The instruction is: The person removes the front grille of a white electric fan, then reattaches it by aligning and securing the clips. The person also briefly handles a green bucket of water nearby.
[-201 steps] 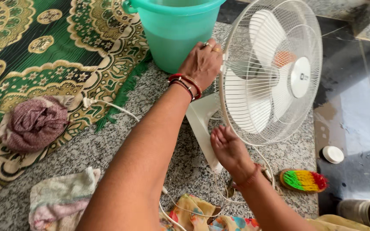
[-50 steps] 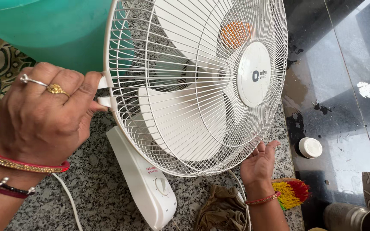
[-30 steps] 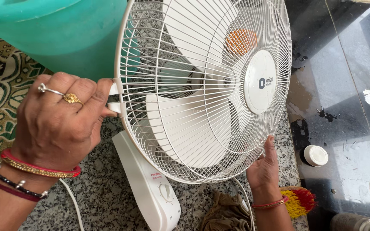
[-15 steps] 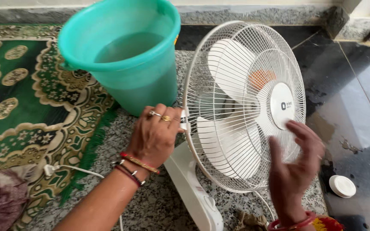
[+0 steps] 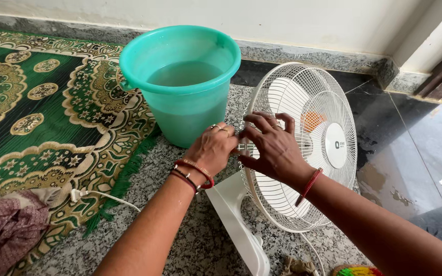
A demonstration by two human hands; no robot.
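Note:
A white table fan (image 5: 328,138) with a wire grille stands on a speckled granite floor, its base (image 5: 239,225) stretching toward me. My left hand (image 5: 212,148), with rings and bangles, is closed on the left rim of the grille. My right hand (image 5: 274,145), a red thread on its wrist, rests on the front of the grille beside the left hand, fingers curled around the rim wires. A teal plastic bucket (image 5: 182,84) holding water stands just behind the fan's left edge.
A green and cream patterned rug (image 5: 37,112) covers the floor at left. A pinkish cloth (image 5: 6,232) lies at the lower left, with a white plug and cord (image 5: 95,195) near it. Dark glossy tiles (image 5: 410,168) lie to the right, a wall behind.
My right hand has moved from in front of the fan's right side onto the grille's left rim, beside my left hand. The view has pulled back and shifted.

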